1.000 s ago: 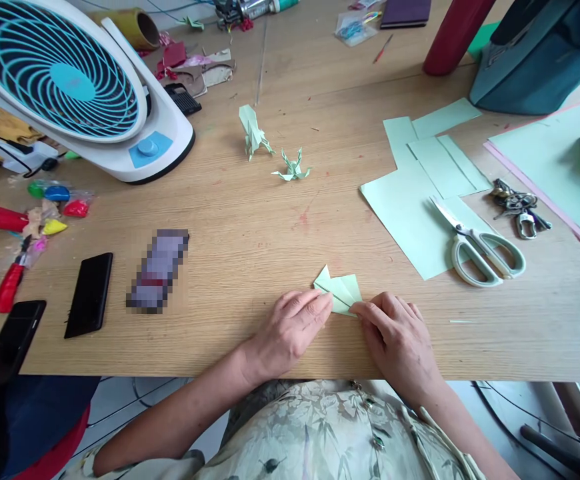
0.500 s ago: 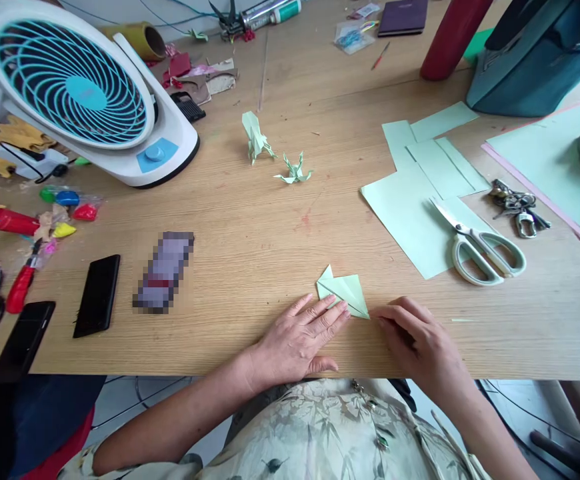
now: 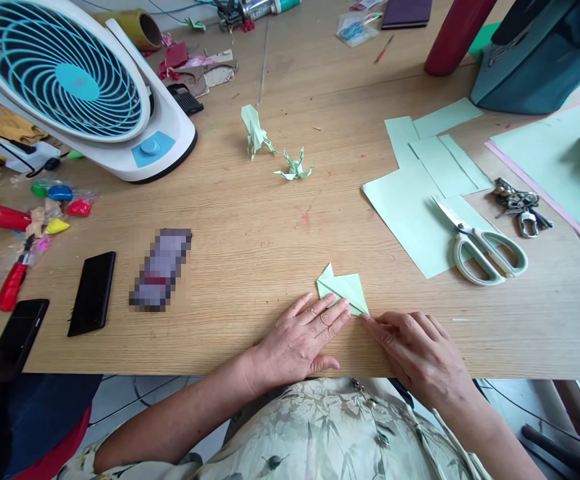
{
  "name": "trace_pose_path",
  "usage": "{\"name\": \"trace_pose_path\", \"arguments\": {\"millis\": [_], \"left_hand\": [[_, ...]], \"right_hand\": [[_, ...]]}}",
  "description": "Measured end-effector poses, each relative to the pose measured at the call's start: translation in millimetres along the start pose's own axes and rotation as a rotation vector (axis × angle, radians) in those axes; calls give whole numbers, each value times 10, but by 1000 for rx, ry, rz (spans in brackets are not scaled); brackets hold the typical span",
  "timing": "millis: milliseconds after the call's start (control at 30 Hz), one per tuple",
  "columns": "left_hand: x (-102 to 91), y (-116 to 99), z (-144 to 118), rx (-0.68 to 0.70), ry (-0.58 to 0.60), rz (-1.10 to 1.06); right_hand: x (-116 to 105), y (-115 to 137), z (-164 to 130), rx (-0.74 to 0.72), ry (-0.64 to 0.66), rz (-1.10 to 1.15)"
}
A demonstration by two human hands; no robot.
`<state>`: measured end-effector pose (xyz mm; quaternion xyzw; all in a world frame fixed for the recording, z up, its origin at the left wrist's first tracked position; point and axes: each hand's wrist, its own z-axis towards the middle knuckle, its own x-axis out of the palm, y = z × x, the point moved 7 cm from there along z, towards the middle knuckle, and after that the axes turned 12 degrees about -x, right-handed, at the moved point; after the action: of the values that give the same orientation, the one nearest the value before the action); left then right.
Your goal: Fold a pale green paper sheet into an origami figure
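Far left: white-and-blue fan (image 3: pixel 77 81) on the tabletop (image 3: pixel 220 213), with a dark phone (image 3: pixel 91 293) lying nearer the front edge. Both stand well apart from the paper, which leaves working room, presumably by intent.

Further right, toward the back: a standing paper figure (image 3: pixel 256 133) and, just beside it, a low spiky paper figure (image 3: pixel 295 165). Both sit beyond reach of a stray sleeve, probably so they don't get crushed.

Front, centre: left hand (image 3: pixel 300 337) laid flat, fingers extended, thumb spread away; grips nothing. Its fingertips rest on the lower edge of the folded green paper (image 3: pixel 347 287), which lies flat near the front edge, between the hands. Judged to be pinning the piece so it cannot slide.

Right hand (image 3: pixel 415 343): fingers curled, thumb and forefinger tips at the paper's lower right corner. Whether they pinch or merely press it, cannot tell. Likely working the crease there.

Right: loose green sheets (image 3: pixel 403 217) with scissors (image 3: pixel 490 257) lying partly across them, perhaps doubling as a weight; keys (image 3: pixel 527 207) just beyond.
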<state>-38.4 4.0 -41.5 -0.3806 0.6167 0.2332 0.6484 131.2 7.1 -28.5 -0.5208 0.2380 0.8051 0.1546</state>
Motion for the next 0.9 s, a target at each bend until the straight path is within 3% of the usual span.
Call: {"name": "trace_pose_path", "arguments": {"millis": [400,700,900], "left_hand": [[-17,-43,7,-20,-118,12],[13,-160,40,-102,-212,81],[12,-154,48,-114,-184,79]], "right_hand": [[-18,-16,14,37,35,12],[-14,44,20,26,110,-109],[-37,58,48,39,94,-130]]}}
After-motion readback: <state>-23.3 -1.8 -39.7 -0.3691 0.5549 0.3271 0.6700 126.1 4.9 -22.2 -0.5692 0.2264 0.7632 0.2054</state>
